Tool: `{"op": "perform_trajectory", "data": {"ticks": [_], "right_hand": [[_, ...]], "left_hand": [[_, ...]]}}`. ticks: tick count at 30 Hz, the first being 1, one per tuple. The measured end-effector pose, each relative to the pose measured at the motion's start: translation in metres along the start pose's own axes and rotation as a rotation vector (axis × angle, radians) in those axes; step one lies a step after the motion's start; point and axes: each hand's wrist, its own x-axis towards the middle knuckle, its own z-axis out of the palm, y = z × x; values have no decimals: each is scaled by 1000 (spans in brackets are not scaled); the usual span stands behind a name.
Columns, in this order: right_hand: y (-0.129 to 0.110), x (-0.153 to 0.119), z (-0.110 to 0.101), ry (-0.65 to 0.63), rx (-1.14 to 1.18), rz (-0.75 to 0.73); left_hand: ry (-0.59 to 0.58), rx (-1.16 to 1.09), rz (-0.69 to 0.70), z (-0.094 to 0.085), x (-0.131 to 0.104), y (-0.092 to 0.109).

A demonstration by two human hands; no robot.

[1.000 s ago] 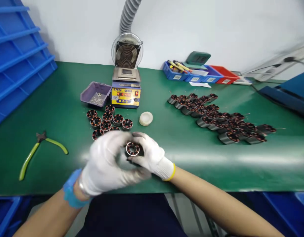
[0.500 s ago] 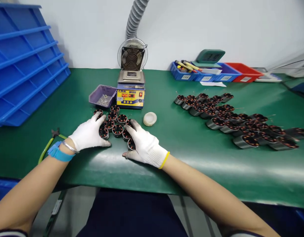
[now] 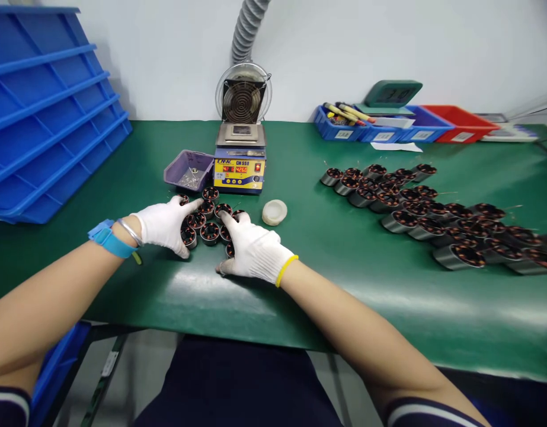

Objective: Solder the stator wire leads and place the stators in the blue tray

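Both my hands wear white gloves with dark fingertips. My left hand point(image 3: 164, 225) lies spread along the left side of a cluster of round metal parts with copper windings point(image 3: 210, 233). Its fingers reach over the upper left parts, and its thumb rests by the lower left one. On the cluster's right side, my right hand point(image 3: 250, 246) is spread too, its fingers over the right-hand parts and its thumb on the green table point(image 3: 202, 302). Neither hand lifts a part. Some parts are partly hidden under the fingers.
Behind the cluster stand a purple bin point(image 3: 188, 169) and a yellow-blue device point(image 3: 239, 175) with red digits. A round white piece point(image 3: 274, 212) lies right of my right hand. More wound parts point(image 3: 400, 221) stand at right. Blue trays point(image 3: 46, 112) are stacked at left.
My hands have moved slightly, and the left index finger now reaches further over the cluster. Parts on the right have been pressed closer in. The view has shifted, and my left forearm now hides most of the pliers.
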Motion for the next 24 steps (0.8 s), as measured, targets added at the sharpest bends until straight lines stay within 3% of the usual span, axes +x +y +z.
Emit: {"op": "perform_trajectory", "data": {"ticks": [3, 7, 15, 20, 24], "right_hand": [[-3, 13, -1, -21, 1, 21], [-3, 21, 0, -6, 34, -2], [-13, 5, 2, -18, 26, 4], [-14, 2, 1, -54, -10, -88], [1, 19, 15, -150, -37, -144]], "left_hand": [[-18, 25, 34, -5, 5, 0], [42, 1, 77, -1, 4, 1], [122, -93, -3, 20, -20, 16], [130, -179, -162, 30, -39, 27], [148, -266, -77, 37, -55, 27]]}}
